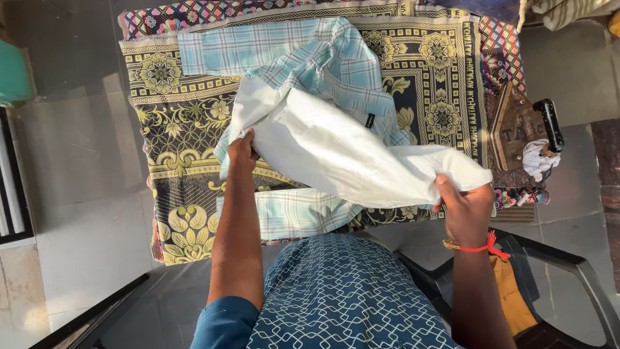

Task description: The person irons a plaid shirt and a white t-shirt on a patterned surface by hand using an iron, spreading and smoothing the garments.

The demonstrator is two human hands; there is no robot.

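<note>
A light blue checked shirt (336,61) lies rumpled on a patterned dark blue and yellow cloth (181,123) that covers a table. Its white inner side (336,152) is turned out and stretched between my hands. My left hand (242,150) pinches the white fabric at its left edge. My right hand (466,208), with a red thread at the wrist, grips the fabric's right end, lifted a little off the table's near edge.
A heavy old clothes iron (516,126) with a black handle rests on the table's right end, a crumpled cloth (539,160) beside it. A dark plastic chair (568,271) stands at lower right. Grey tiled floor (77,194) surrounds the table.
</note>
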